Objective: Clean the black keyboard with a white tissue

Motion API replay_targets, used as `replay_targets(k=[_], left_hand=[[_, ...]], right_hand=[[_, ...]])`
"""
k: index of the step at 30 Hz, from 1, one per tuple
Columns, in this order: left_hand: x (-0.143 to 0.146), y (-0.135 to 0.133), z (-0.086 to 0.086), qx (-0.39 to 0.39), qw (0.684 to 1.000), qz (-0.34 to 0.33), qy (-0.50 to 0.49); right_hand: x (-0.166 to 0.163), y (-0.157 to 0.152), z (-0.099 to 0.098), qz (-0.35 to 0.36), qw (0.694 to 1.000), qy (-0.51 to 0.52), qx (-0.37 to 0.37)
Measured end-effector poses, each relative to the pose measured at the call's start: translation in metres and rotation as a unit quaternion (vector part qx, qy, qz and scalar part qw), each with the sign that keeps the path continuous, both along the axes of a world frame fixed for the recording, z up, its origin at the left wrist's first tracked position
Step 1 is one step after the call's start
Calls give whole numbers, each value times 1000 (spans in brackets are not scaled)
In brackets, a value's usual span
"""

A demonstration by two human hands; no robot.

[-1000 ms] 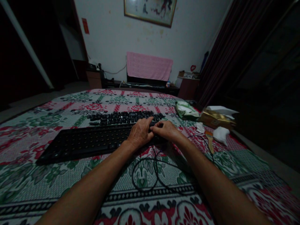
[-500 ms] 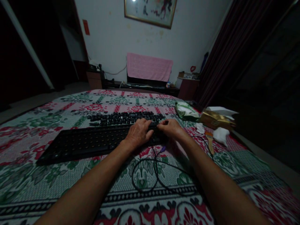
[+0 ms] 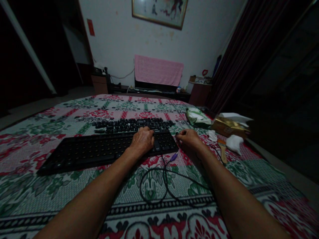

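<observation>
A black keyboard [image 3: 92, 151] with most of its keycaps off lies slanted on the patterned cloth. My left hand [image 3: 142, 139] is on its upper right part, fingers bent over it, the fingertips partly hidden. Just past the keyboard's right end, my right hand [image 3: 189, 137] is closed in a pinch, with a small black keycap [image 3: 177, 134] at the fingertips. Behind the keyboard, many loose black keycaps [image 3: 119, 125] lie in rough rows. The keyboard's black cable [image 3: 165, 181] loops over the cloth in front, with a purple plug [image 3: 173, 157] beside it.
On the right are a brush [image 3: 222, 151], white crumpled tissues [image 3: 234, 144], a gold tissue box [image 3: 229, 126] and a green-and-white packet [image 3: 198, 117]. The floral cloth [image 3: 62, 196] covers the table. A pink towel [image 3: 159, 70] drapes over a screen by the far wall.
My right hand has moved right, off the keyboard, with a small keycap in its fingers. My left hand has shifted slightly left, uncovering the keyboard's right end.
</observation>
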State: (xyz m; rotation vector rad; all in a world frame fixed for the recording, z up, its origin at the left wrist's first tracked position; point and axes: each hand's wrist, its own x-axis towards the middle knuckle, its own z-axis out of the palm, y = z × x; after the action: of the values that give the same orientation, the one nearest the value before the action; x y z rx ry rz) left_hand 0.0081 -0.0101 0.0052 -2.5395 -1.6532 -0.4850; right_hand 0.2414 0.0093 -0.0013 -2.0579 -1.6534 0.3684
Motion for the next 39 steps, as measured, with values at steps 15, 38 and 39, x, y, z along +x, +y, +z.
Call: replay_targets(k=[15,38,39], left_hand=[[0,0,-1,2,1000,-2,1],[0,-2,0,1,1000,-7,11],[0,-2,-1,2,1000,-7,12]], right_hand=[[-12,42,-9,-15,997,-61,52],[-9,51,-9,36,987,-147,51],[-9,51,-10,35,987,-149,50]])
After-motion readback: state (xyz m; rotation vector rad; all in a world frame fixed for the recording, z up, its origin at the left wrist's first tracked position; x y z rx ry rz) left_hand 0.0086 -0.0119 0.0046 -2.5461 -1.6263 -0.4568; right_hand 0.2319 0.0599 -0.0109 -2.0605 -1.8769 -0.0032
